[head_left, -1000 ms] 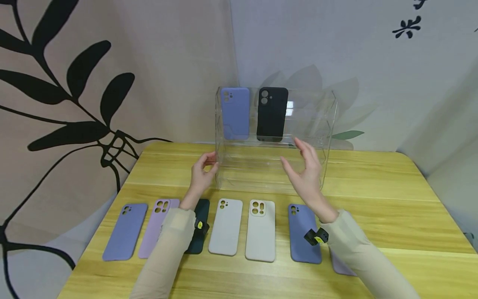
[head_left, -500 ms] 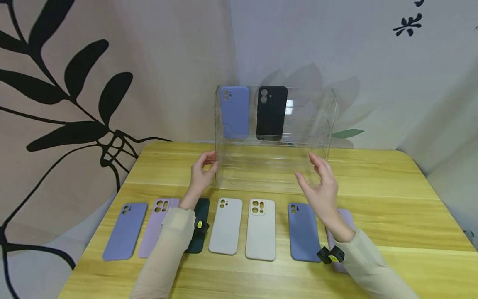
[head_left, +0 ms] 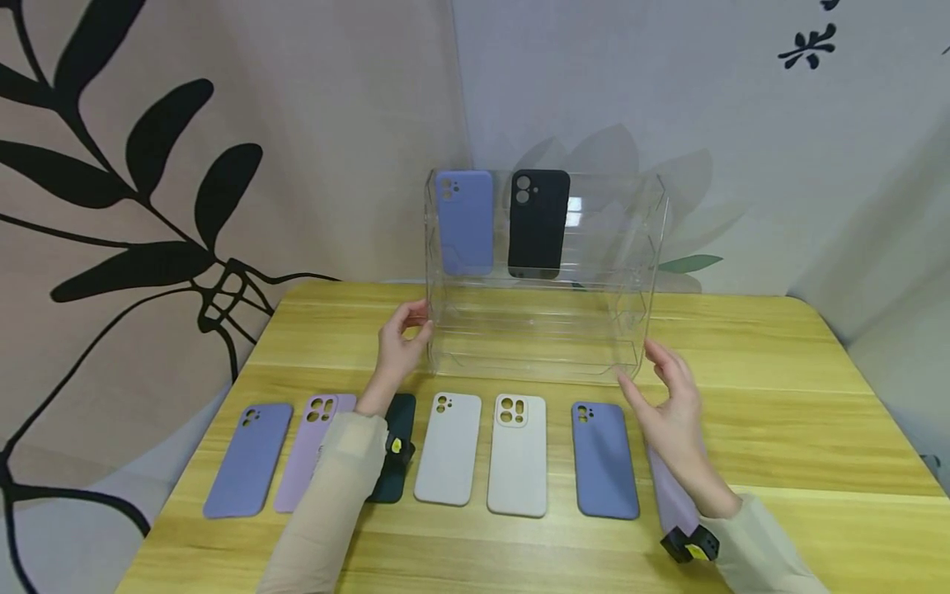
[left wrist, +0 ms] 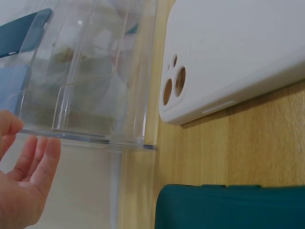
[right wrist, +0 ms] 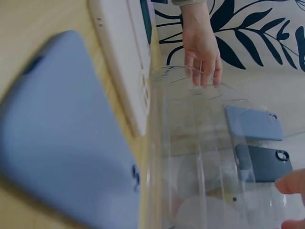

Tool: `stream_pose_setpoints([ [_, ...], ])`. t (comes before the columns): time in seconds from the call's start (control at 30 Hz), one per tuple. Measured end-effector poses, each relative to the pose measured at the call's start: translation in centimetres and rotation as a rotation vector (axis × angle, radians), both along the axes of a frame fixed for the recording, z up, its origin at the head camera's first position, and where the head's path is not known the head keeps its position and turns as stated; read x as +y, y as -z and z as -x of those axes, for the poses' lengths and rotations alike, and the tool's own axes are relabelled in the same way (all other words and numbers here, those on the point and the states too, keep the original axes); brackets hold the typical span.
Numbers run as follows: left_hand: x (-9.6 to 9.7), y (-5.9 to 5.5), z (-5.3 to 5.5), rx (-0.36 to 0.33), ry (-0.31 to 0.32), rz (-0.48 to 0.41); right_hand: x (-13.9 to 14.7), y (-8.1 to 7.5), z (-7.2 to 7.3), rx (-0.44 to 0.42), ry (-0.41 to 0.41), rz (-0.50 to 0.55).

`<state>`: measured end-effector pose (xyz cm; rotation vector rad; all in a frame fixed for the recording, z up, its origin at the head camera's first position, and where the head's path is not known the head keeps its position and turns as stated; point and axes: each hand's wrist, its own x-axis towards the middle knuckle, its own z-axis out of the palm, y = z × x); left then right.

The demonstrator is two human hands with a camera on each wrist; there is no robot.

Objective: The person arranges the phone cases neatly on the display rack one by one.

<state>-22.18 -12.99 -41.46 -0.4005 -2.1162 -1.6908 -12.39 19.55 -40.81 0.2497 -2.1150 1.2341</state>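
A clear acrylic tiered stand (head_left: 534,330) is at the back of the table. On its top tier lean a light blue phone case (head_left: 466,223) and a black phone case (head_left: 538,223). My left hand (head_left: 401,346) touches the stand's left side panel with its fingertips, thumb and fingers apart; the left wrist view shows those fingers (left wrist: 43,169) at the panel's edge. My right hand (head_left: 671,412) is by the stand's lower right corner, thumb and fingers spread, with nothing held. In the right wrist view only its fingertips (right wrist: 293,183) appear, at the right edge.
In front lies a row of phone cases: blue (head_left: 248,462), lilac (head_left: 304,462), dark green (head_left: 401,421) partly under the left wrist, two white ones (head_left: 449,454) (head_left: 517,462), another blue (head_left: 604,462) and a lilac one (head_left: 671,495) partly under the right hand. Behind is a patterned wall (head_left: 334,165).
My right hand has moved right and toward me, from in front of the stand's middle tiers to its lower right corner. The left hand has stayed at the left side panel.
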Motion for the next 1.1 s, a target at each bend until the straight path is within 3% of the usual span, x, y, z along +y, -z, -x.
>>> stream_pose_setpoints([
  [0.1, 0.0, 0.0, 0.0, 0.006, 0.003, -0.001, 1.3, 1.7, 0.0, -0.029, 0.017, 0.014],
  [0.23, -0.1, 0.1, 0.0, 0.003, 0.001, -0.001, 2.4, 2.8, -0.6, -0.085, 0.027, 0.023],
  [0.77, -0.1, 0.3, 0.2, 0.023, 0.008, 0.006, 4.9, 4.8, -3.3, -0.368, 0.129, -0.129],
  [1.1, -0.1, 0.2, 0.1, 0.023, 0.004, 0.005, 6.0, 6.1, -4.3, -0.46, 0.15, -0.196],
])
